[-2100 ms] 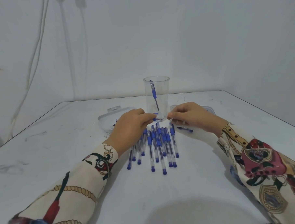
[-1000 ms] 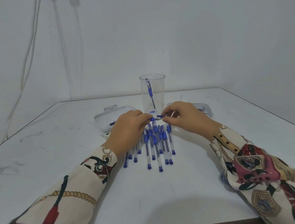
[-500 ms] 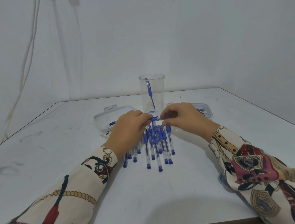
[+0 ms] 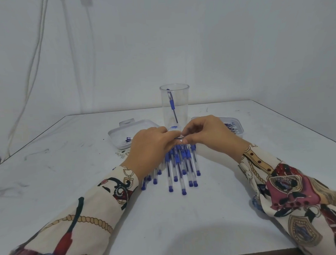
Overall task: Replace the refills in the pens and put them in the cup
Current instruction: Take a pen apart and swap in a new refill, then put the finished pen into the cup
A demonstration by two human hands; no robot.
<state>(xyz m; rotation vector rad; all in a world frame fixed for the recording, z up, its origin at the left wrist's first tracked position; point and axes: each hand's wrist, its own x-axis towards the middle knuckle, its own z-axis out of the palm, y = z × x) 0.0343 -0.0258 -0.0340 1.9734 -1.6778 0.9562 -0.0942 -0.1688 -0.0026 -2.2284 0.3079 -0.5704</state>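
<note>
- we see a white table point(image 4: 186, 223) from above our own two hands, which meet just in front of a clear cup point(image 4: 175, 105).
- our left hand point(image 4: 150, 149) has its fingers curled, and its fingertips pinch one end of a pen point(image 4: 180, 138) held crosswise between the hands.
- our right hand point(image 4: 208, 134) is curled too, with thumb and fingers pinching the other end of the same pen; very little of the pen shows, so we cannot tell whether its tip is off or a refill is going in.
- the cup stands upright behind the hands, with one pen in cup point(image 4: 172, 106) leaning inside it.
- a pile point(image 4: 179, 169) of blue-capped pens lies on the table under and just below the hands, fanned toward us.
- a left tray point(image 4: 117, 136) sits to the left of the cup and holds a small blue piece; a right tray point(image 4: 237, 128) sits to the right, partly hidden by the right hand, with thin dark pieces that may be refills.
- we judge the task to be early: one pen is done and many wait.
- to do this step well, we should keep the pen level and steady with the left hand, twist or push only with the right, and work above the table so small parts do not roll away.
- once the pen is closed snugly, we can lift it clear of the pile and drop it upright into the cup.
</note>
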